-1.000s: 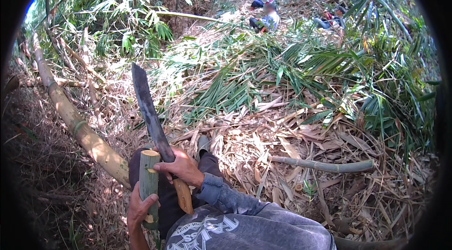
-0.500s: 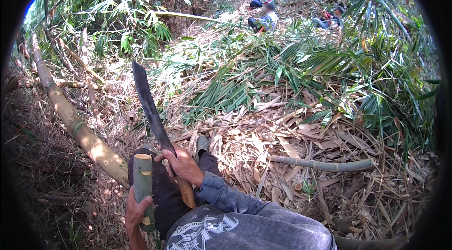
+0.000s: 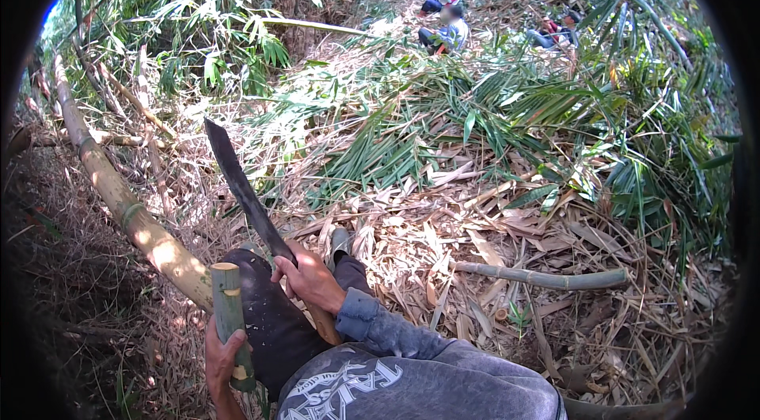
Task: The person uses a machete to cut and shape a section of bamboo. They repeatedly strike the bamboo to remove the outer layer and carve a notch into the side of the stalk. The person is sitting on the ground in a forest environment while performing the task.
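My left hand (image 3: 222,361) is wrapped round a short green bamboo section (image 3: 228,301), held nearly upright beside my left leg. Its top end is cut flat and pale, and lighter patches show along its side. My right hand (image 3: 311,276) grips a machete (image 3: 247,192) low on its blade or at the top of its handle; the fingers hide the exact place. The dark blade points up and to the left, apart from the bamboo. Its wooden handle (image 3: 323,323) runs down from under my right hand across my lap.
A long, thick bamboo pole (image 3: 131,210) slants down the left side to behind my leg. On the right, a cut bamboo length (image 3: 546,277) lies on dry leaves. Green bamboo leaves (image 3: 396,143) are heaped ahead. Several people (image 3: 450,32) sit farther off.
The bamboo section has shifted slightly left and down with my left hand. The machete's tip has swung left and a little lower, while my right hand stays near the same place.
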Demonstrator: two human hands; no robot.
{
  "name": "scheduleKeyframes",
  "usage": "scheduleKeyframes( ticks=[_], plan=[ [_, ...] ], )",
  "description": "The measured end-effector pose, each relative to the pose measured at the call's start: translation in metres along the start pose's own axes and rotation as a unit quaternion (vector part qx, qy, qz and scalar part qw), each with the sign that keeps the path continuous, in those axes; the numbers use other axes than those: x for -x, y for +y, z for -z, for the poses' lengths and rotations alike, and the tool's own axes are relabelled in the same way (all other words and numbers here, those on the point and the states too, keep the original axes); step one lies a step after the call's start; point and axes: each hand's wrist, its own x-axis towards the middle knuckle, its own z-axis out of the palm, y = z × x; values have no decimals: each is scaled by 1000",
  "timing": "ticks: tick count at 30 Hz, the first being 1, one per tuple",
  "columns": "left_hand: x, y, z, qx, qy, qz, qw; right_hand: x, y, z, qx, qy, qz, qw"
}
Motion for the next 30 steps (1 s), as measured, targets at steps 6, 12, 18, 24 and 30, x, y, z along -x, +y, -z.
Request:
scheduleKeyframes(
  ticks=[6,12,18,24,30],
  plan=[
    [1,-6,5,-1,8,2,1000,2,-4,1,-7,-18,-13,1000],
    [5,-7,5,-3,39,8,999,1,-9,0,16,-38,-15,999],
    [7,-6,4,-7,38,-7,999,0,-7,-1,2,-37,-26,999],
    [6,-15,7,-3,46,3,999,-3,3,2,-8,-55,-42,998],
    [7,-11,7,10,51,-4,999,1,3,3,-2,-48,-51,998]
  ],
)
